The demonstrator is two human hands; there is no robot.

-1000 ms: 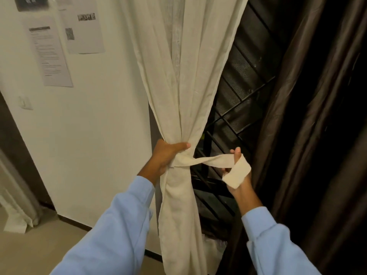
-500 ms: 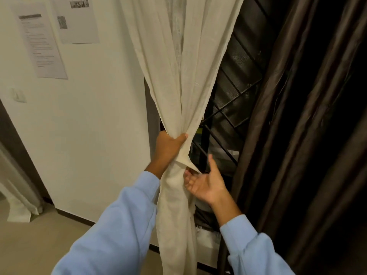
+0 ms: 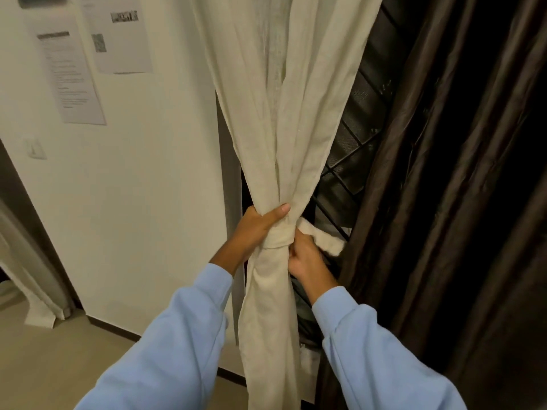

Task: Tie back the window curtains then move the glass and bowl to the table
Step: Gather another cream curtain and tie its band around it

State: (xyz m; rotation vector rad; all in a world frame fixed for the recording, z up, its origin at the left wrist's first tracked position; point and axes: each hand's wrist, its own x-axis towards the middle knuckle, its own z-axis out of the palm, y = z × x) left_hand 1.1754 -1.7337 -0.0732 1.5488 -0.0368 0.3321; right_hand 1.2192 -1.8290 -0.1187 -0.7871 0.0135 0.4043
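Note:
A cream curtain [image 3: 275, 113] hangs in the middle, gathered into a bunch at waist height. A cream tie-back band [image 3: 279, 237] wraps round the bunch, and its loose end [image 3: 327, 242] sticks out to the right. My left hand [image 3: 257, 224] grips the gathered curtain just above the band, thumb across the front. My right hand [image 3: 305, 257] holds the band's end, right beside the bunch. The glass and the bowl are not in view.
A dark brown curtain [image 3: 444, 187] hangs at the right, close to my right hand. A black window grille [image 3: 349, 161] shows between the two curtains. Papers [image 3: 118, 39] are stuck on the white wall at the left. Beige floor lies below.
The band now goes round the front of the bunch. My right hand, open beside the curtain half a second ago, has closed on the band's end. My left hand kept its grip.

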